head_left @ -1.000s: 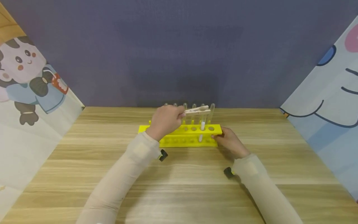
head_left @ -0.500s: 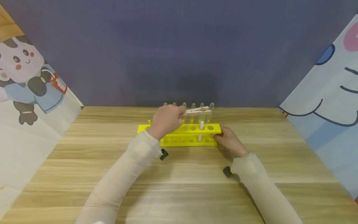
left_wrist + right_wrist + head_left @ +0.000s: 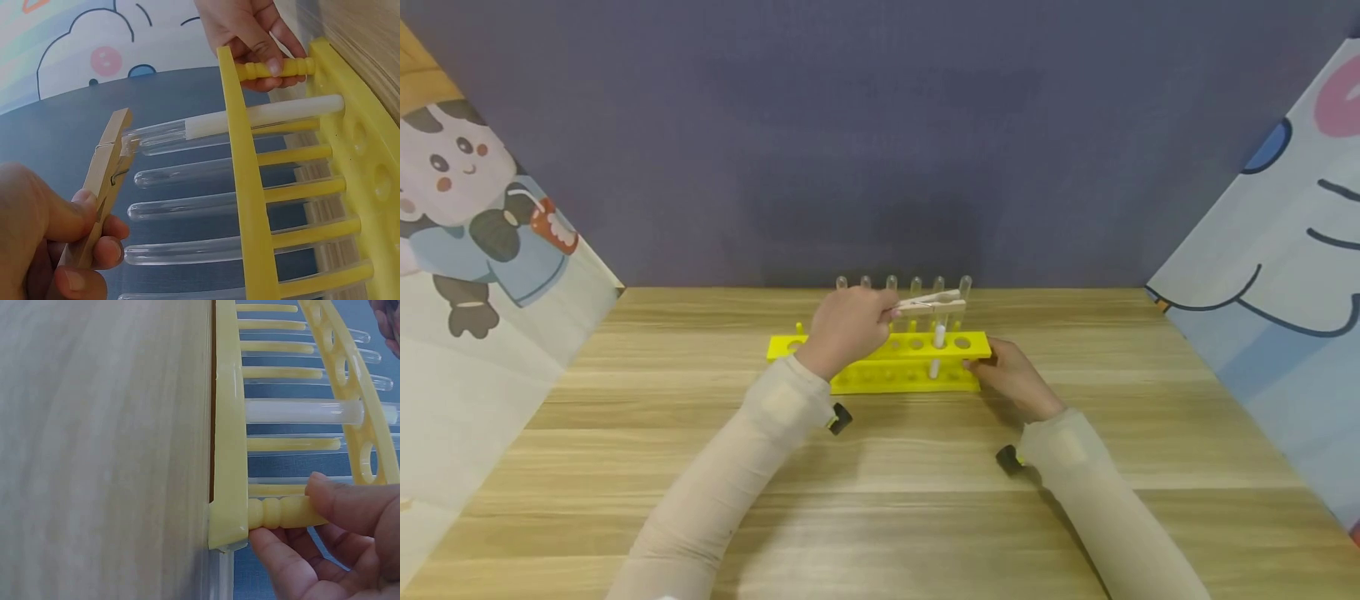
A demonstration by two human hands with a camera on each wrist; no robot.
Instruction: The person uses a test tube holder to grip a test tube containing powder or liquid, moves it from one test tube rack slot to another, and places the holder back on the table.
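Observation:
My left hand (image 3: 848,327) pinches a wooden test tube clamp (image 3: 103,169) between thumb and fingers. The clamp's tips are around the upper end of a glass test tube with white contents (image 3: 212,123). That tube stands upright in a hole of the yellow test tube rack (image 3: 977,350), close to its right end. At that end my right hand (image 3: 356,531) grips the rack's ridged end post (image 3: 284,512) with thumb and fingers. In the head view, the left hand hides part of the rack's left half.
Behind the holes, several glass tubes (image 3: 187,209) sit upside down over yellow pegs along the rack. The rack stands on a wood-grain table (image 3: 880,500). A dark blue panel (image 3: 880,142) rises at the back, with cartoon-printed panels on both sides.
The left hand and the clamp have come down very slightly against the rack. The right hand keeps its hold on the end post. The whole head view has shifted a little.

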